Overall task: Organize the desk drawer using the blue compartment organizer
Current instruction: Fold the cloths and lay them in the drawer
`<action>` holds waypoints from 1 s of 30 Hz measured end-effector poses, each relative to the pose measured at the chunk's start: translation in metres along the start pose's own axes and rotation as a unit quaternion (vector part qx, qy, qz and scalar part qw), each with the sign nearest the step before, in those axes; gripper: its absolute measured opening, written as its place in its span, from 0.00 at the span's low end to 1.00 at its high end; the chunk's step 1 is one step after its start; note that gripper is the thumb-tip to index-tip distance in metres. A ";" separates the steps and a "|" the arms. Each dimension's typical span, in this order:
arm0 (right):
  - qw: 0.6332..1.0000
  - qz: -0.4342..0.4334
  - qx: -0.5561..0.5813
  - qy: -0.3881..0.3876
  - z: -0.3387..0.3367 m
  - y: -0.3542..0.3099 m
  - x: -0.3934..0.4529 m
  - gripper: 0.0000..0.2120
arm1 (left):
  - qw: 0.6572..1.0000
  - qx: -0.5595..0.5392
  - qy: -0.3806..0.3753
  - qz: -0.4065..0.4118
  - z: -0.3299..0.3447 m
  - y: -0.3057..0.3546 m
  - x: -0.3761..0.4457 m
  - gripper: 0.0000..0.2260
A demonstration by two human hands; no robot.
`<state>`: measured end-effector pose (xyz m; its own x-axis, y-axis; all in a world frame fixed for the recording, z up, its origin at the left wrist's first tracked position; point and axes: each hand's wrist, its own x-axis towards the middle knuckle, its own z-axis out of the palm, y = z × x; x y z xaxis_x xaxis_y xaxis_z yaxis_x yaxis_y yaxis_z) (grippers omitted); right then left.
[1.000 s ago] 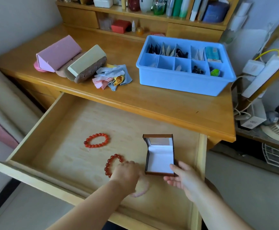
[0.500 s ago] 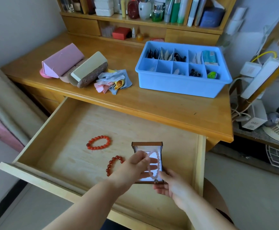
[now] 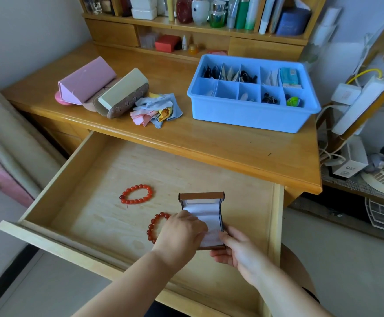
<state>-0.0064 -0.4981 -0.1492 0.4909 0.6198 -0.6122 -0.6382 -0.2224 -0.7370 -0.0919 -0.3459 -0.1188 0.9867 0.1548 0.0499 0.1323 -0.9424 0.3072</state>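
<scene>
Both hands at jewellery box in open drawer.
L→R: red bracelet, 2nd bracelet, left hand fingers inside open box, grip unclear; right hand holds box's near edge. Blue organizer on counter, back right.

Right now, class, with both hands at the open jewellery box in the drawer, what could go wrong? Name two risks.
1. The left hand reaches into the jewellery box, hiding its contents; something could slip out unnoticed.
2. The nearer red bead bracelet lies beside that hand and may be knocked aside.
</scene>
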 end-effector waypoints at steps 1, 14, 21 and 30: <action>1.000 0.000 0.005 -0.004 -0.001 -0.001 -0.001 0.10 | 0.999 0.000 0.035 -0.003 0.000 -0.001 -0.001 0.05; 0.999 -0.015 0.041 0.008 -0.005 -0.003 0.009 0.13 | 0.994 0.038 0.094 0.028 0.002 -0.009 -0.031 0.15; 0.997 -0.014 0.042 0.064 -0.016 -0.003 0.020 0.16 | 0.973 -0.048 0.011 -0.225 -0.001 -0.065 -0.027 0.09; 0.996 0.022 0.041 0.073 -0.016 0.007 0.021 0.21 | 0.960 0.064 -0.184 -0.203 0.022 -0.067 -0.016 0.10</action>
<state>0.0086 -0.4987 -0.1719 0.5387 0.4926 -0.6835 -0.7044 -0.1818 -0.6862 -0.1146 -0.2922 -0.1611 0.8151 0.4229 -0.3960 0.4996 -0.8592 0.1108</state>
